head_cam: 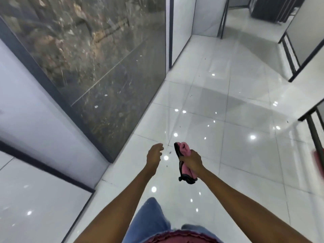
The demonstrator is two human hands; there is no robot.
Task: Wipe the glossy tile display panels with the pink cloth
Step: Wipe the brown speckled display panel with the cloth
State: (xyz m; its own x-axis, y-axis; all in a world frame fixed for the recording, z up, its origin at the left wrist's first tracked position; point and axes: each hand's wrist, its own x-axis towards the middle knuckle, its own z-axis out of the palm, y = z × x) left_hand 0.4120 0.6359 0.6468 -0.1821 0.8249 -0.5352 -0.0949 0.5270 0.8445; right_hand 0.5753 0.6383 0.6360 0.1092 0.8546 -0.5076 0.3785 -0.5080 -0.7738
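My right hand grips a bunched pink cloth with a dark edge, held over the floor in front of me. My left hand hangs beside it with loosely curled fingers and holds nothing. To my left stands a large dark marbled glossy tile panel in a dark frame, well away from both hands. Pale glossy panels stand nearer on the left, and another white panel sits at the lower left.
A glossy white tiled floor with light reflections and small dark specks stretches ahead. Black-framed display stands line the right side. A white panel closes the far end of the aisle. My jeans leg shows below.
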